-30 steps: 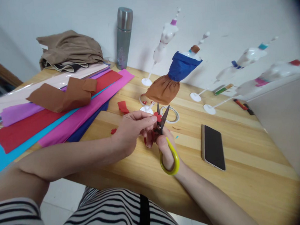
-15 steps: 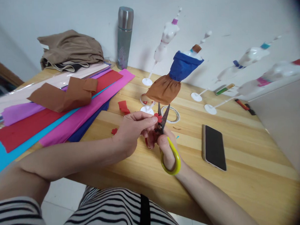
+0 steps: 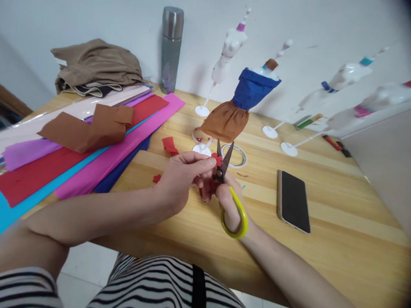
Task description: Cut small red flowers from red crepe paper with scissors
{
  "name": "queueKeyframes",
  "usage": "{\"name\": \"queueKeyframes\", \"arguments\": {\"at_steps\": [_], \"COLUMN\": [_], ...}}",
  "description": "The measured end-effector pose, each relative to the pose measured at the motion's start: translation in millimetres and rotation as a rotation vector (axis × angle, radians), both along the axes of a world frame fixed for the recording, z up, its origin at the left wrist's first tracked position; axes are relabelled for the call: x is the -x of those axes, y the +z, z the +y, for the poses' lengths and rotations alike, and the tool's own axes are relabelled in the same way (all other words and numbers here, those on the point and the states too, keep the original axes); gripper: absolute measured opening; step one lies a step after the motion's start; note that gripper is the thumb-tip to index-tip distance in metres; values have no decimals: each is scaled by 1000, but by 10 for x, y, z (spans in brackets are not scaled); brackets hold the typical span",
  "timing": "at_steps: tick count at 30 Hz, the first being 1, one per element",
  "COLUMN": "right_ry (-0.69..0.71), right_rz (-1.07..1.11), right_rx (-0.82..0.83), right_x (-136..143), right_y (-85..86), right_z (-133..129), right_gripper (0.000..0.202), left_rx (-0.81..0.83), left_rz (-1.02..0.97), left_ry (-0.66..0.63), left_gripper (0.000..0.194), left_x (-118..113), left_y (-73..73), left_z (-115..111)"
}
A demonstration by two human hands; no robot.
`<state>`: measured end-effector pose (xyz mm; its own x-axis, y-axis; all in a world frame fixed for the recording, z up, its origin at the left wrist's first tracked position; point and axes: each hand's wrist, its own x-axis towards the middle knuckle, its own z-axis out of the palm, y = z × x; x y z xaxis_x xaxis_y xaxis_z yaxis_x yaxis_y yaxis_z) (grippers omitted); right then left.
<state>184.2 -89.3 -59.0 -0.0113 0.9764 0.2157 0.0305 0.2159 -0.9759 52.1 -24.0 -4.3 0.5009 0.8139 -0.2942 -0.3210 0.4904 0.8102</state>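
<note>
Between thumb and fingers, my left hand (image 3: 186, 180) pinches a small red paper flower (image 3: 217, 160). The flower sits against the scissor blades, which are spread apart. My right hand (image 3: 230, 200) grips the scissors (image 3: 240, 220) by their yellow-green handles, thumb through one loop. Some red paper shows under the fingers near the right hand. Another small red flower (image 3: 156, 178) lies left of my left hand, and a red scrap (image 3: 170, 146) lies behind it. A mannequin in a blue top (image 3: 255, 90) and a brown skirt (image 3: 226, 121) stands just beyond the scissors.
Coloured paper sheets (image 3: 123, 153) and a brown piece (image 3: 105, 129) cover the left side. Behind are folded cloth (image 3: 99, 65) and a flask (image 3: 172, 51). Several white mannequins (image 3: 234, 41) stand along the wall. A tape roll (image 3: 243, 156) and a phone (image 3: 294, 202) lie to the right.
</note>
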Motion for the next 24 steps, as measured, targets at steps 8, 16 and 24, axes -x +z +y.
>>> {"name": "queueKeyframes", "arguments": {"at_steps": [8,16,24], "right_ry": [28,6,1], "right_rz": [1,-12,-14], "right_rx": [-15,-52,-82], "right_x": [19,19,20], "right_y": [58,3,-6], "right_z": [0,14,25], "right_gripper": [36,37,35], "left_rx": [7,19,34], "left_rz": [-17,4,-26], "left_ry": [-4,21,26], "left_gripper": [28,27,25], "left_x": [5,-8,-6], "left_y": [-3,-6,0], "left_z": [-3,-4,-13]}}
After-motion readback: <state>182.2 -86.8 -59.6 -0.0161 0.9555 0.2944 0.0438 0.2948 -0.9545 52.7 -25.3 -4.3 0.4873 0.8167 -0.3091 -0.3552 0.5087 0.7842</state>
